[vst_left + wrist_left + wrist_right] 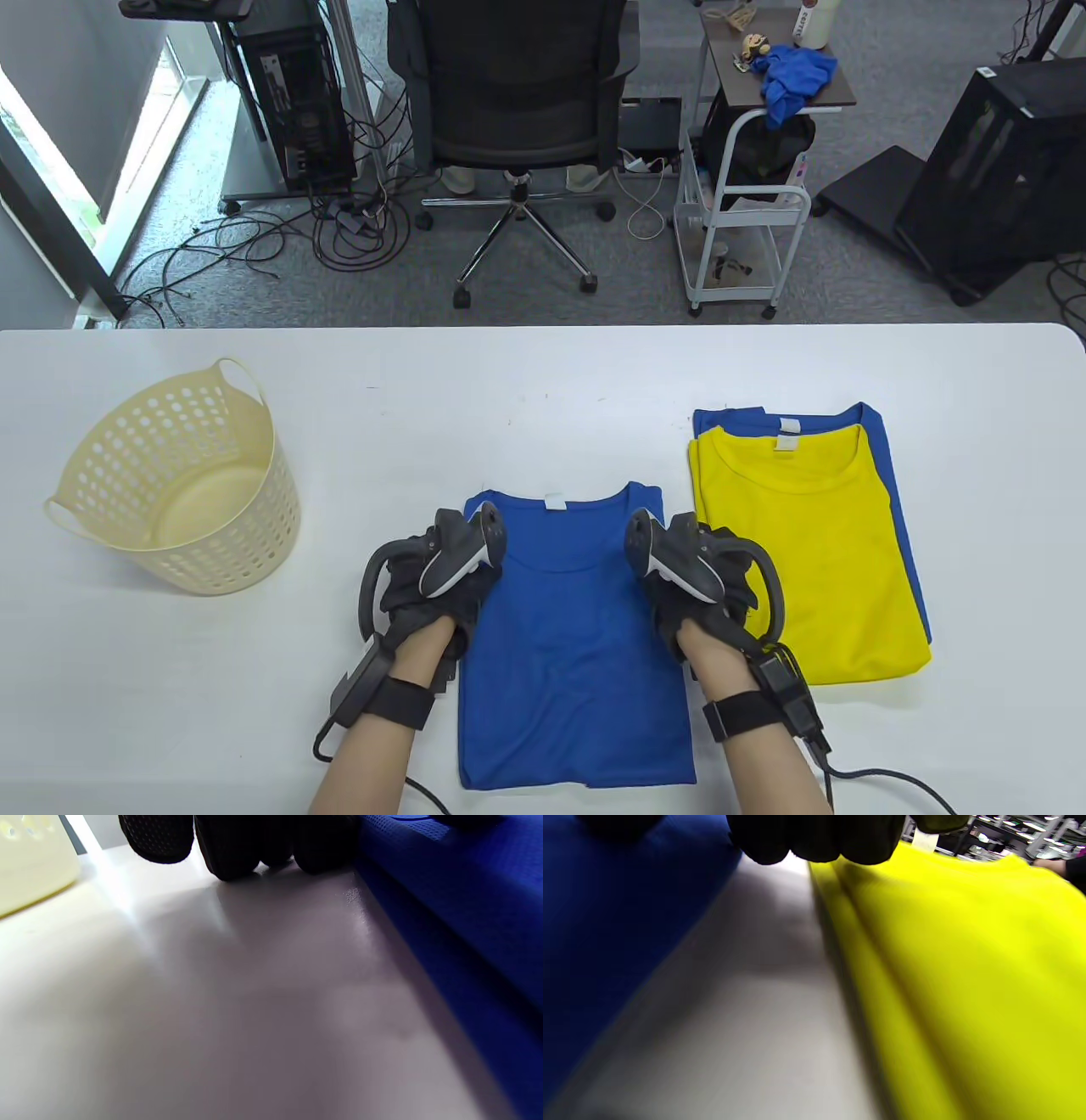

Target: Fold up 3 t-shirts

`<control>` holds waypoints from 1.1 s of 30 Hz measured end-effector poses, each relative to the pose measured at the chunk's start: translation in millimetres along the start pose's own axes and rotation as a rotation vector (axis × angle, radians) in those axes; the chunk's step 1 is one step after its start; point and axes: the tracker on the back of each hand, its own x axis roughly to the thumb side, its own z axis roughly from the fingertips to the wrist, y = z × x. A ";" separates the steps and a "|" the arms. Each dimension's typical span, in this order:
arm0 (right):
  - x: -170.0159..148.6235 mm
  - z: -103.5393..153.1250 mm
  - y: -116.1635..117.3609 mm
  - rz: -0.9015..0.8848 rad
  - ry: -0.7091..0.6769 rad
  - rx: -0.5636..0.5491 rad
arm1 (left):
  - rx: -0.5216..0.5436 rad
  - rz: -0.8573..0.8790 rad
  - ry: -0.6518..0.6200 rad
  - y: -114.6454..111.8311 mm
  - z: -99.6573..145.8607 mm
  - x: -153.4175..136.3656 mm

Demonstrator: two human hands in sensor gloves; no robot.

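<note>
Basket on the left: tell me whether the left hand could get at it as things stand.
Probably yes. The left hand sits at the blue t-shirt's left edge, and only bare table lies between it and the basket. Whether the arm stretches that far is a guess.

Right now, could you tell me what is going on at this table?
A person in sensor gloves is folding t-shirts. The left hand and right hand sit at either side of a blue t-shirt, already narrowed into a strip. A folded yellow t-shirt lies on another blue one. The basket stands left.
</note>
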 end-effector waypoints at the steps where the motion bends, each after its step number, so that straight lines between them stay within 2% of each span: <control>1: 2.5 -6.4 0.9 -0.017 0.026 0.041 | -0.009 -0.008 0.011 -2.0 -2.8 2.2; 3: 4.9 -10.5 -1.2 -0.107 -0.017 0.012 | 0.006 -0.039 -0.013 -1.5 -4.1 2.9; 4: 7.6 -12.3 -1.4 -0.136 -0.034 0.061 | 0.016 -0.001 -0.033 -0.9 -5.0 2.6; 5: 10.3 -12.3 -2.5 -0.135 -0.041 0.094 | 0.011 0.053 -0.046 -0.5 -5.5 3.0; 7: 16.8 -12.5 -5.0 -0.113 -0.068 0.069 | 0.005 0.111 -0.069 0.5 -7.0 4.6; 11: 27.5 -11.5 -2.5 -0.082 -0.083 0.053 | 0.017 0.119 -0.088 0.6 -5.4 6.9; 15: 35.6 -2.1 -0.8 0.022 -0.092 -0.045 | 0.139 0.068 -0.081 -0.4 3.9 13.2; 18: 26.3 14.0 -20.6 0.081 -0.099 -0.127 | 0.239 -0.023 -0.079 5.9 18.3 17.9; 21: -1.0 39.3 -46.5 -0.009 -0.105 -0.165 | 0.318 0.077 -0.137 19.0 41.6 18.2; 24: -36.8 64.8 -65.3 0.016 -0.083 -0.228 | 0.375 0.157 -0.195 29.7 67.6 29.0; 30: -117.3 89.2 -82.7 0.083 0.073 -0.280 | 0.409 0.274 -0.299 56.2 103.7 89.4; 33: -162.7 93.0 -96.1 0.069 0.153 -0.248 | 0.401 0.306 -0.340 80.8 115.1 127.7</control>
